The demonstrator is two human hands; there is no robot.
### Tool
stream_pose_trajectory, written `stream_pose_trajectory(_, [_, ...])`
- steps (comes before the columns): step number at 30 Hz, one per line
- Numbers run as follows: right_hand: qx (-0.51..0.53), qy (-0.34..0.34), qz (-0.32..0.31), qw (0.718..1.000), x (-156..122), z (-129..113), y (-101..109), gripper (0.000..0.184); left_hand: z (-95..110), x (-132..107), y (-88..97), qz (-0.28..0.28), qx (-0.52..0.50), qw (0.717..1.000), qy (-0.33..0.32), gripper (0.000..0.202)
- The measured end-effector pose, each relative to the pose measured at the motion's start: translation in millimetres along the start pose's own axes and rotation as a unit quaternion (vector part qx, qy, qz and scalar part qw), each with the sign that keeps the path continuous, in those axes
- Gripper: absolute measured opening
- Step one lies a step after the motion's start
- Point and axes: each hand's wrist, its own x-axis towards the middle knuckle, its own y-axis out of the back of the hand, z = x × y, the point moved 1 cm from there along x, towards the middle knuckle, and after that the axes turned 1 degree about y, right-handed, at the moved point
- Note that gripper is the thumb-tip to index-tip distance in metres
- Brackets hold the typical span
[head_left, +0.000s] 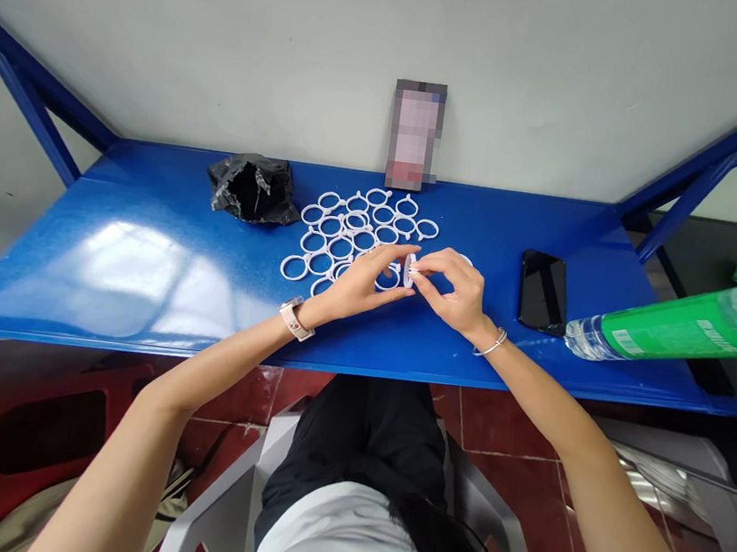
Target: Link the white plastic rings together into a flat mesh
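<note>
Both my hands meet over the blue table point(142, 257), pinching one white plastic ring point(409, 269) held edge-on between them. My left hand point(364, 283), with a watch on its wrist, grips the ring from the left. My right hand point(457, 291), with a bracelet on its wrist, grips it from the right. Just behind and left of my hands lie several more white rings point(354, 225), flat on the table in a loose cluster.
A crumpled black plastic bag point(253, 188) lies left of the rings. A phone point(415, 135) leans upright against the wall. A black phone point(543, 290) lies flat to the right, beside a green-labelled water bottle point(677, 327) on its side. Blue shelf braces flank both ends.
</note>
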Motion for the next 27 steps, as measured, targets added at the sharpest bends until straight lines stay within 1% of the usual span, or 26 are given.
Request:
stream_pose_trajectory(4, [0.018, 0.009, 0.007, 1.000, 0.4, -0.9, 0.7, 0.005, 2.7, 1.3, 1.4, 0.004, -0.003, 1.000, -0.004, 0.049])
stream_pose_trajectory(7, [0.022, 0.017, 0.010, 1.000, 0.9, -1.9, 1.7, 0.003, 4.9, 1.9, 2.3, -0.003, -0.003, 1.000, -0.001, 0.046])
stream_pose_trajectory(12, [0.020, -0.019, -0.001, 1.000, 1.6, -3.6, 3.6, 0.008, 6.1, 1.7, 2.1, -0.004, -0.010, 1.000, 0.000, 0.046])
stream_pose_trajectory(17, [0.051, -0.044, 0.017, 0.998, 2.8, -5.2, 4.6, 0.007, 4.9, 1.4, 1.6, 0.004, -0.015, 1.000, -0.002, 0.047])
stream_pose_trajectory(19, [0.076, -0.070, 0.025, 0.994, 2.8, -4.4, 4.1, 0.008, 4.6, 1.4, 1.7, 0.007, -0.019, 1.000, 0.002, 0.048])
stream_pose_trajectory(23, [0.126, -0.149, 0.029, 0.980, 1.9, -0.3, 1.4, 0.016, 3.8, 1.8, 2.3, 0.015, -0.025, 0.999, 0.014, 0.049])
stream_pose_trajectory(27, [0.133, -0.183, 0.030, 0.974, 1.4, 4.9, -1.8, 0.023, 1.0, 3.3, 4.5, 0.034, -0.037, 0.998, 0.028, 0.047])
